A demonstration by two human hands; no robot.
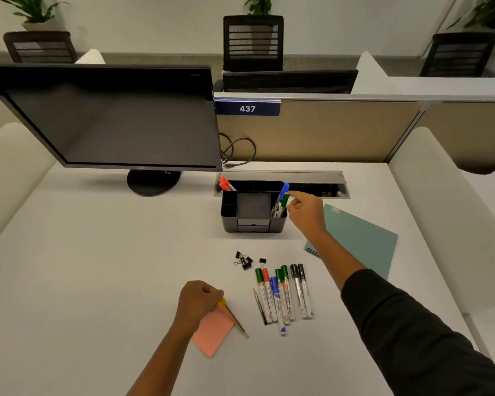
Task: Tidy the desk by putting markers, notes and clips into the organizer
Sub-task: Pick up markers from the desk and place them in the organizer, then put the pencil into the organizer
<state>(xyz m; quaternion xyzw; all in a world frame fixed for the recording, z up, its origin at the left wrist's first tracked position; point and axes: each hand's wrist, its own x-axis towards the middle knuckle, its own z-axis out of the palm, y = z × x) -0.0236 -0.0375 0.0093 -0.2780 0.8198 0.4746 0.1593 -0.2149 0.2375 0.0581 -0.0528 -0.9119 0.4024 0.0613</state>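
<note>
A black desk organizer [253, 224] stands mid-desk, with red markers [226, 184] in its back left slot and a blue marker [283, 190] in its right slot. My right hand [306, 212] reaches to that right slot and pinches the cap of a green marker [284, 200] standing in it. Several markers [283, 292] and a pencil [260, 307] lie in a row on the desk, with black binder clips [243, 260] just beyond them. My left hand [197, 301] rests on a pink sticky-note pad [213, 332], fingers curled round the top end of a yellow pen [236, 321].
A teal spiral notebook [360, 241] lies under my right forearm, to the right of the organizer. A monitor [112, 118] on its stand fills the back left. An open cable tray [312, 178] runs behind the organizer, below the partition.
</note>
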